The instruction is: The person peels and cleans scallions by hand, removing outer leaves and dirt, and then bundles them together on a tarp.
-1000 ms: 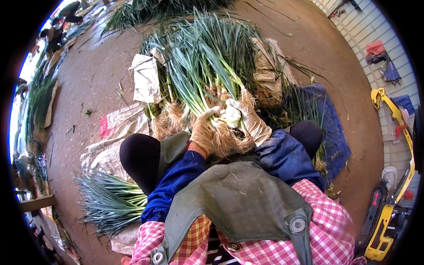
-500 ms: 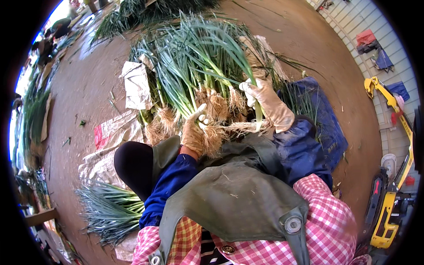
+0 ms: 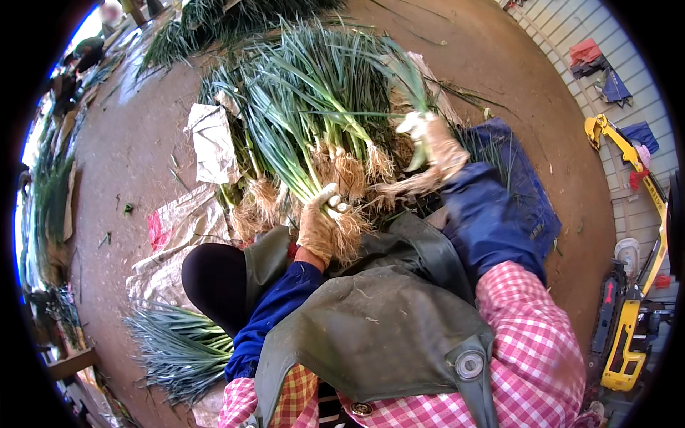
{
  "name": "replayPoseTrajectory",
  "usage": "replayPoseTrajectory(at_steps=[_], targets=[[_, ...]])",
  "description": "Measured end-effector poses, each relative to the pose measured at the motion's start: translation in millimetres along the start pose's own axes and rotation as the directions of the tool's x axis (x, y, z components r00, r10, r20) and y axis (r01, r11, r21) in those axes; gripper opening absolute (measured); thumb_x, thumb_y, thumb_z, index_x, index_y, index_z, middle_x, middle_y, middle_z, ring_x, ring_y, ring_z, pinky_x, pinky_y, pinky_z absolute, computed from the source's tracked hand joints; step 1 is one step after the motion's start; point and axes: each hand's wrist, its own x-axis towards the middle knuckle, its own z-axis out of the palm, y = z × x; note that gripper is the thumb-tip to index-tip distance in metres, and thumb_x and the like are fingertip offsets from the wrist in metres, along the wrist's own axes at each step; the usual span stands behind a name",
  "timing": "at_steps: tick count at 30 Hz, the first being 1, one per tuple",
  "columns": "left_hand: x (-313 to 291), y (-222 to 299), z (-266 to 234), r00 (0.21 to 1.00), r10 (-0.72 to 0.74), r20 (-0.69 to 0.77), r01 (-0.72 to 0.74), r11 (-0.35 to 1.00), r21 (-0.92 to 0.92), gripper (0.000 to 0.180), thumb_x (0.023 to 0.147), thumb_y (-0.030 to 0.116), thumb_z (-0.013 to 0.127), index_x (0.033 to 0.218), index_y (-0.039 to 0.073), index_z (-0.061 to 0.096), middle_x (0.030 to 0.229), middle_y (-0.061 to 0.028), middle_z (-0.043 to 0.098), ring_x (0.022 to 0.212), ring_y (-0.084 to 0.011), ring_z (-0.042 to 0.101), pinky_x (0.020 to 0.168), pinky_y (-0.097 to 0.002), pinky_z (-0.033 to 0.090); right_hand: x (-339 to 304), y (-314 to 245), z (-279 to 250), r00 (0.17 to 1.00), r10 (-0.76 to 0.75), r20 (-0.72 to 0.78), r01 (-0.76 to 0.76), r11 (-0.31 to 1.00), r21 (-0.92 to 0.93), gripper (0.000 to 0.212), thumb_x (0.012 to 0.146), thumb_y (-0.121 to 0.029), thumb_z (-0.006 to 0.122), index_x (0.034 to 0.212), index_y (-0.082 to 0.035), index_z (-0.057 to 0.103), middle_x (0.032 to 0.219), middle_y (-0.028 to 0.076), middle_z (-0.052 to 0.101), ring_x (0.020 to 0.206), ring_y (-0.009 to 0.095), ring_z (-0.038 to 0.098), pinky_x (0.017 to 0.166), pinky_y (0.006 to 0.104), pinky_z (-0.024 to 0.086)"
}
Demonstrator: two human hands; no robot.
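Right of left hand [image 3: 317, 225], closed round green onions [image 3: 303, 178], blurred right hand [image 3: 441, 146] grips leafy stalks [image 3: 410, 82], count unclear; hands closer 1 s earlier.

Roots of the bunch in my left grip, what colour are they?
The roots are pale straw-tan, showing best in the head view.

Two gloved hands [image 3: 316, 230], one yellow machine [image 3: 625, 357]; on the floor [image 3: 121, 143], one blue sheet [image 3: 536, 207], one separate green bundle [image 3: 178, 351]; heaped green onions [image 3: 308, 93] too tangled to count.
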Motion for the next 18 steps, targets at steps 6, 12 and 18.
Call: replayPoseTrajectory(at_steps=[6,12,18], targets=[[14,-17,29,0.998,-0.049,-0.027,0.048,0.998,-0.044,0.028,0.087,0.004,0.056,0.111,-0.011,0.057,0.089,-0.0121,0.065,0.063,-0.015,0.059,0.052,-0.0318,0.056,17,41,-304,0.974,0.075,-0.212,-0.225,0.333,-0.916,0.03,0.094,-0.03,0.053,0.09,-0.003,0.065,0.08,0.009,0.064,0.067,0.024,0.063,0.059,0.0361,0.053],[17,-11,9,1.0,-0.011,0.016,0.012,0.998,-0.07,0.029,0.087,0.003,0.055,0.113,-0.01,0.058,0.088,-0.0122,0.066,0.064,-0.0164,0.061,0.056,-0.0315,0.057,45,49,-183,0.961,0.274,0.035,0.094,-0.207,-0.974,0.027,0.09,-0.033,0.06,0.09,-0.006,0.065,0.08,0.009,0.065,0.075,0.024,0.062,0.064,0.0349,0.051],[20,-12,15,0.998,0.021,-0.054,-0.022,0.999,-0.032,0.027,0.087,0.002,0.056,0.11,-0.011,0.055,0.09,-0.0157,0.064,0.073,-0.0264,0.065,0.068,-0.0409,0.06,72,49,-3,0.937,0.207,0.282,0.146,0.499,-0.854,0.032,0.089,-0.037,0.064,0.104,-0.009,0.065,0.081,0.001,0.064,0.066,0.01,0.053,0.056,0.025,0.045]])
